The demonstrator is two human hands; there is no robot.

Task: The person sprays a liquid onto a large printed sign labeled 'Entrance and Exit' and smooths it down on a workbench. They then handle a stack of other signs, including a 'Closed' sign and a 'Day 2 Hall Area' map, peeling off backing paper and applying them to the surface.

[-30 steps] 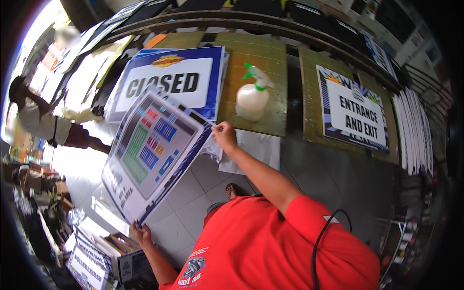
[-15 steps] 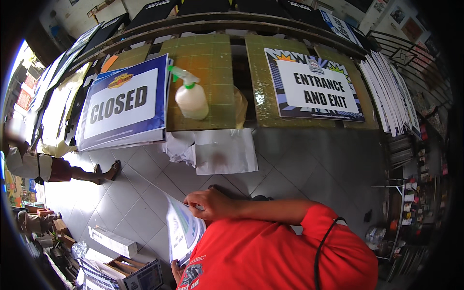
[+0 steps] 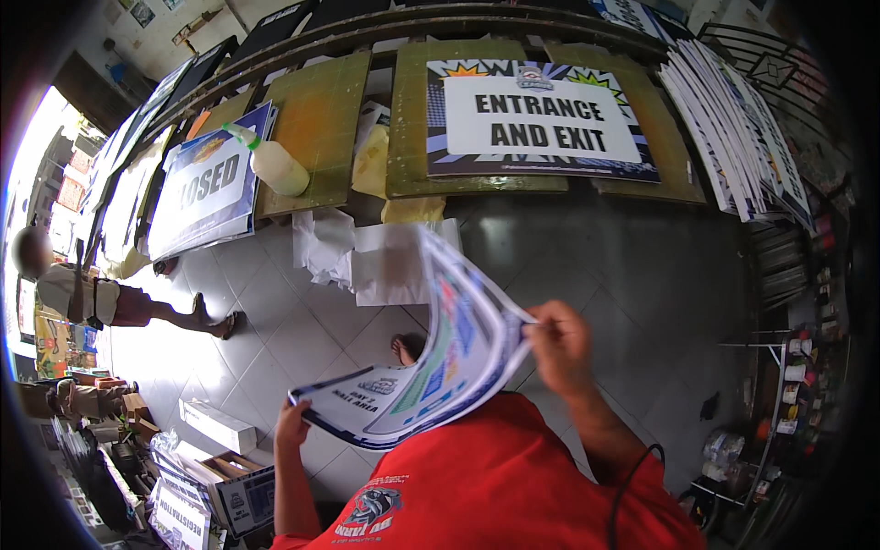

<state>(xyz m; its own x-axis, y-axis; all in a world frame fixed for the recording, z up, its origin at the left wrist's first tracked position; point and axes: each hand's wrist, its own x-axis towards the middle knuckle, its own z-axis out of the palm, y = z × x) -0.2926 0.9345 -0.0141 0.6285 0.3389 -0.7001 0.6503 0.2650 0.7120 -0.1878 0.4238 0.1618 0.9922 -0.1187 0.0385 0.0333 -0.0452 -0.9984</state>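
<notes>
A large flexible printed sheet (image 3: 431,385), white with a dark blue border and coloured blocks, curves upward in front of my red shirt. My left hand (image 3: 291,423) pinches its lower left corner. My right hand (image 3: 557,341) grips its right edge. Beyond it, a white spray bottle (image 3: 284,170) with a green nozzle stands on an olive board. Left of the bottle lies a stack of blue-bordered signs (image 3: 191,220). A sign with a white panel and starburst border (image 3: 541,128) lies on another board at the right.
Loose white paper (image 3: 385,266) hangs below the boards. Upright white sheets (image 3: 724,137) lean at the right, above a metal rack (image 3: 770,385) of containers. Boxes and boards (image 3: 229,490) crowd the lower left. Another person (image 3: 119,302) is at the left over the tiled floor (image 3: 229,357).
The sheet has dipped toward my body and is now bent, its right part raised. My right hand has moved rightward. My view has swung right, so the boards sit further left.
</notes>
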